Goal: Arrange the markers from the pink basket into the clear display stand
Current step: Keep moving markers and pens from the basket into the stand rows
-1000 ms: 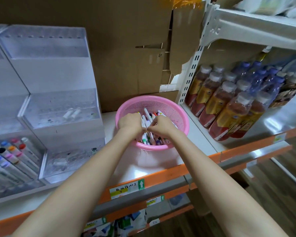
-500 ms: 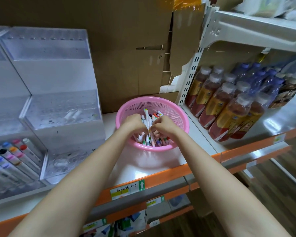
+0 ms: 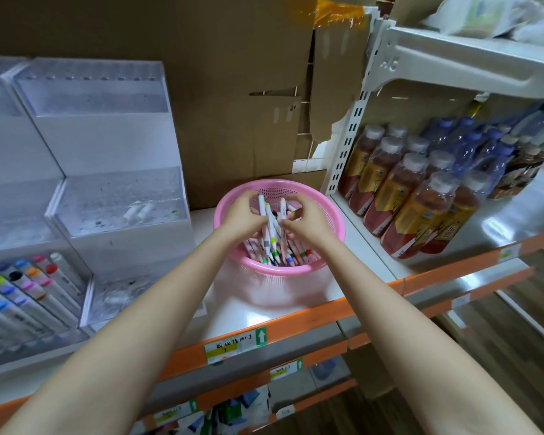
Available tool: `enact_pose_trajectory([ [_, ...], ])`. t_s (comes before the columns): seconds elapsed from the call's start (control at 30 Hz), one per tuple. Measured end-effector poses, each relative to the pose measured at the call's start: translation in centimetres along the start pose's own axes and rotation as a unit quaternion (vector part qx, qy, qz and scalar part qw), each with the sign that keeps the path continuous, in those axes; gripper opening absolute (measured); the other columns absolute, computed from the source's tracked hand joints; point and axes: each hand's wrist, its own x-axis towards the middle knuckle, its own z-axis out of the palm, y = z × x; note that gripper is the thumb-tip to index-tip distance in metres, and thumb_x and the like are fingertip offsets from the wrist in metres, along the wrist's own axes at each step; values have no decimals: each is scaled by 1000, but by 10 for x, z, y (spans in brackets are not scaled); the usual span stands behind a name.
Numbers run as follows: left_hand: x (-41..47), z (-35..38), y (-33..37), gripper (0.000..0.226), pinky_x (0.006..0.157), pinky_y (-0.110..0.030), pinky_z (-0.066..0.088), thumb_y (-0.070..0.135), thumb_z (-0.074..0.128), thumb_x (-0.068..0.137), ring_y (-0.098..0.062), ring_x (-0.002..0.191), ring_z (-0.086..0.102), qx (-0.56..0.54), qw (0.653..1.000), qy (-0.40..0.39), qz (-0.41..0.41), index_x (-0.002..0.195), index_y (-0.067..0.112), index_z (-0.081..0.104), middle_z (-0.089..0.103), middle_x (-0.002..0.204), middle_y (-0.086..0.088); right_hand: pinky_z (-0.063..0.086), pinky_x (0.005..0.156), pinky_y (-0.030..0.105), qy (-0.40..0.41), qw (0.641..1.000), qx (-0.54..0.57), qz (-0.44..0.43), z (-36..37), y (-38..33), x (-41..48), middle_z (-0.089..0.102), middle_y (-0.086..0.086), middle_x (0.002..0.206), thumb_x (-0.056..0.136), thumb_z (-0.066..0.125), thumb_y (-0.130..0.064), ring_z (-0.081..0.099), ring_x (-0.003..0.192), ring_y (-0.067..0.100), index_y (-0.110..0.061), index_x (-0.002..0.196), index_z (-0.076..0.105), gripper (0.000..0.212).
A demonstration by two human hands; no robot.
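A round pink basket [image 3: 333, 215] stands on the white shelf and holds several white markers [image 3: 296, 255] with coloured bands. Both my hands are over the basket. My left hand [image 3: 242, 216] and my right hand [image 3: 305, 219] together hold a small bunch of markers [image 3: 270, 227], lifted upright between them above the pile. The clear tiered display stand [image 3: 120, 196] is to the left; its lowest left compartment holds several markers with coloured caps [image 3: 22, 284], and two white markers [image 3: 139, 211] lie on its middle tier.
Brown cardboard [image 3: 233, 89] backs the shelf behind the basket. A white shelf upright [image 3: 349, 142] divides off rows of drink bottles [image 3: 402, 196] to the right. An orange shelf edge with price labels [image 3: 233, 343] runs along the front.
My hands have gathered markers from the pile and lifted them up, so the bunch now stands above the basket rim instead of lying down in it.
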Motion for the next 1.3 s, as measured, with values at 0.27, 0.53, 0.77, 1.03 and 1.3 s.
enact_pose_trajectory([
  [0.27,-34,-23,24,59,66,-3,42,3,62,82,-1,78,59,66,966,91,231,135,25,48,59,93,12,57,73,28,52,983,39,-171,-11,-42,-26,67,-10,103,82,67,-3,65,78,4,-24,125,55,49],
  [0.53,-86,-69,34,58,70,-26,51,8,64,82,-5,70,59,109,937,164,288,134,25,43,53,76,20,57,72,30,54,968,86,-228,7,-93,-58,70,2,87,81,68,-3,67,78,10,-23,125,55,49],
  [0.77,-143,-139,11,58,65,-32,55,8,67,81,-13,67,63,94,924,227,292,132,21,43,59,80,4,51,66,24,27,956,124,-265,55,-151,-92,63,4,68,81,67,-2,60,62,8,-20,125,56,48],
  [1.03,-192,-241,-14,55,60,-4,46,7,66,84,-7,71,60,115,912,284,273,131,21,41,58,86,-2,58,71,45,-4,947,141,-289,126,-225,-119,66,8,74,85,67,-6,68,66,19,-20,128,53,47],
  [1.3,-198,-330,-24,52,59,-8,43,8,63,86,-8,69,58,108,901,311,283,131,25,43,58,84,-3,58,71,44,-1,938,145,-314,178,-300,-113,64,15,77,85,69,-6,65,66,20,-18,126,53,46],
])
